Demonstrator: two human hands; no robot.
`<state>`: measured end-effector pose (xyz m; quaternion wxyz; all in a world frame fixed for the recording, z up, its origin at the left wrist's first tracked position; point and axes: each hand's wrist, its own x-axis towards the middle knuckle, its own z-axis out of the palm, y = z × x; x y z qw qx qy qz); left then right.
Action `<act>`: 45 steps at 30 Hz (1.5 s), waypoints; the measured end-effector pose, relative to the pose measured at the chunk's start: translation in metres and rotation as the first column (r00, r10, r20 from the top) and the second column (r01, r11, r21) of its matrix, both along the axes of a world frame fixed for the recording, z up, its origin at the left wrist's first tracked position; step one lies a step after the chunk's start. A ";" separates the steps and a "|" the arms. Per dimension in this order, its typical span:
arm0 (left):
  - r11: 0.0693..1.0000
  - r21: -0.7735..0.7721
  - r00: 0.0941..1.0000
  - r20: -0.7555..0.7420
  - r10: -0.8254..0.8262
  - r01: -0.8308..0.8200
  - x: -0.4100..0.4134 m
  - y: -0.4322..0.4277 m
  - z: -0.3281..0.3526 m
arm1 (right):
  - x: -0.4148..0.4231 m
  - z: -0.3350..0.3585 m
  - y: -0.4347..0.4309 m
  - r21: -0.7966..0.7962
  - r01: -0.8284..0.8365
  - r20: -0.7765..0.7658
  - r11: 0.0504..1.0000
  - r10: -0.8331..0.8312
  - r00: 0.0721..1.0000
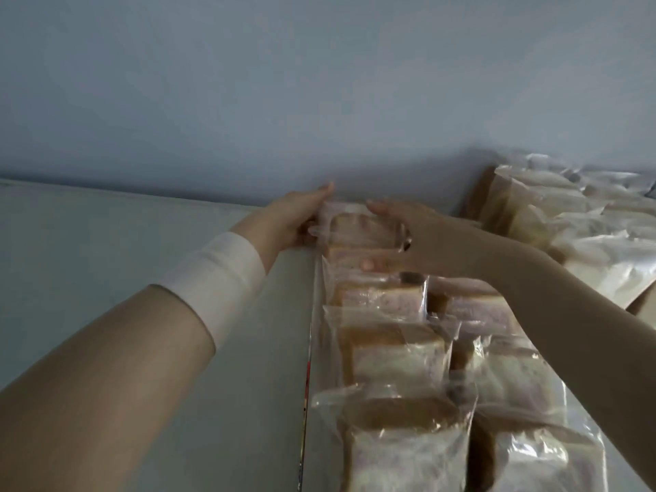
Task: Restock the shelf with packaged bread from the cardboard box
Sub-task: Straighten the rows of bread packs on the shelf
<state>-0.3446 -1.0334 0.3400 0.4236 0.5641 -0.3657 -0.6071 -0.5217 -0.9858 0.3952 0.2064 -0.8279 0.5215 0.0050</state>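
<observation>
A clear-wrapped bread package (358,227) stands at the far end of a row on the shelf (269,349), against the back wall. My left hand (294,218) presses its left side, fingers stretched toward the wall. My right hand (408,239) lies over its top and right side, thumb on the front. Both hands hold this package between them. Several more bread packages (390,353) line up in two rows toward me. The cardboard box is not in view.
A second stack of bagged bread (568,214) sits at the right against the pale blue wall (319,101). A clear divider strip (309,367) runs along the row's left side. Left of it lies bare grey-green shelf surface (106,243).
</observation>
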 end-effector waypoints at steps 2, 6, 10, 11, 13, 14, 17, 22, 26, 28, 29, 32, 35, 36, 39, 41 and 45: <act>1.000 0.025 1.000 0.002 -0.019 0.019 0.000 -0.004 -0.001 | 0.000 0.002 0.002 0.055 0.014 0.020 0.998 -0.015 1.000; 1.000 0.028 1.000 -0.022 0.008 -0.007 -0.001 -0.008 -0.001 | 0.001 0.004 -0.002 0.071 -0.039 -0.038 0.997 0.041 0.998; 1.000 0.007 0.999 -0.036 -0.025 0.025 -0.001 -0.008 0.004 | 0.003 0.003 -0.008 0.021 -0.057 -0.028 0.998 0.058 0.998; 1.000 0.008 0.999 -0.041 -0.013 0.013 0.000 -0.010 0.003 | 0.003 0.002 -0.011 -0.008 -0.059 -0.022 0.998 0.059 0.998; 0.999 0.009 0.996 -0.082 0.031 -0.031 0.002 -0.013 -0.001 | 0.003 -0.001 -0.015 -0.051 -0.066 -0.002 0.996 0.066 0.998; 0.999 0.003 0.994 -0.103 0.042 -0.042 0.004 -0.014 -0.002 | 0.004 -0.003 -0.016 -0.069 -0.073 0.011 0.995 0.074 0.997; 0.998 -0.051 0.986 -0.165 -0.034 0.026 0.007 -0.015 0.000 | 0.004 -0.008 -0.015 -0.127 -0.060 0.095 0.990 0.072 0.993; 0.970 -0.236 0.973 -0.204 -0.111 0.061 0.011 -0.018 0.003 | 0.004 -0.009 -0.016 -0.172 0.022 0.198 0.985 0.013 0.980; 0.930 -0.360 0.960 -0.280 -0.029 -0.077 0.017 -0.033 0.003 | 0.005 -0.009 -0.028 -0.255 0.096 0.219 0.962 -0.039 0.975; 0.910 -0.400 0.953 -0.303 -0.022 -0.106 0.016 -0.040 0.004 | 0.005 -0.007 -0.038 -0.337 0.157 0.288 0.928 -0.058 0.956; 0.903 -0.417 0.957 -0.291 -0.022 -0.106 0.014 -0.042 0.004 | 0.005 -0.006 -0.044 -0.380 0.172 0.322 0.909 -0.044 0.946; 0.887 -0.457 0.983 -0.184 -0.025 -0.063 0.007 -0.047 0.003 | 0.011 -0.004 -0.057 -0.488 0.186 0.380 0.853 0.015 0.925; 0.876 -0.481 0.993 -0.120 -0.022 -0.039 0.007 -0.049 0.001 | 0.016 -0.005 -0.067 -0.572 0.153 0.375 0.806 0.090 0.923; 0.871 -0.487 0.993 -0.122 -0.005 -0.056 0.007 -0.047 0.000 | 0.017 -0.005 -0.069 -0.583 0.132 0.363 0.801 0.112 0.925; 0.849 -0.510 0.990 -0.098 0.102 -0.138 0.004 -0.029 -0.007 | 0.016 -0.010 -0.071 -0.565 0.129 0.372 0.815 0.112 0.921; 0.855 -0.509 0.981 0.089 0.174 -0.106 0.003 -0.005 -0.020 | 0.013 -0.013 -0.068 -0.541 0.144 0.364 0.829 0.076 0.928; 0.879 -0.469 0.926 0.361 0.107 0.081 0.006 0.041 -0.049 | 0.009 -0.009 -0.069 -0.486 0.153 0.329 0.861 0.017 0.944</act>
